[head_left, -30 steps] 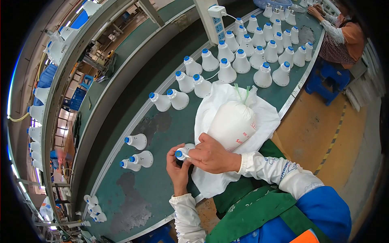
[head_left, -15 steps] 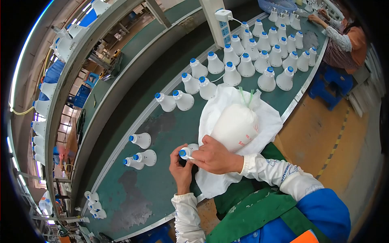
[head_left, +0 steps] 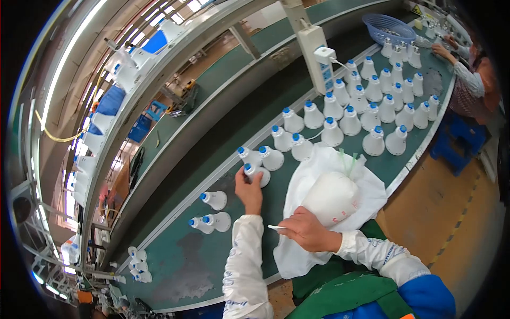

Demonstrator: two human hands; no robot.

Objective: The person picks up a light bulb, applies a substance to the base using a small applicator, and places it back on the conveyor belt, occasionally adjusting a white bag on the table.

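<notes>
My left hand [head_left: 248,192] has its fingers around a white bulb housing with a blue cap [head_left: 259,176]. That housing is at the near end of the group on the green bench, close to two similar bulb housings [head_left: 271,158]. In my right hand [head_left: 309,229], closed in a fist, is a thin white stick-like tool [head_left: 277,227] whose tip points left. The fist is over a white cloth [head_left: 289,260], beside a full, tied white plastic bag [head_left: 332,196]. What fills the bag cannot be made out.
Many more blue-capped housings [head_left: 350,121] stand in rows toward the far end. Three lie nearer on the left [head_left: 214,200]. A blue basket [head_left: 390,27], a power strip post [head_left: 314,58] and a co-worker's hand [head_left: 442,51] are at the far end. A rail edges the bench.
My left hand has carried the bulb housing away from my right hand, forward to the near end of the group. My right hand stays by the bag with the white tool. The view has shifted.
</notes>
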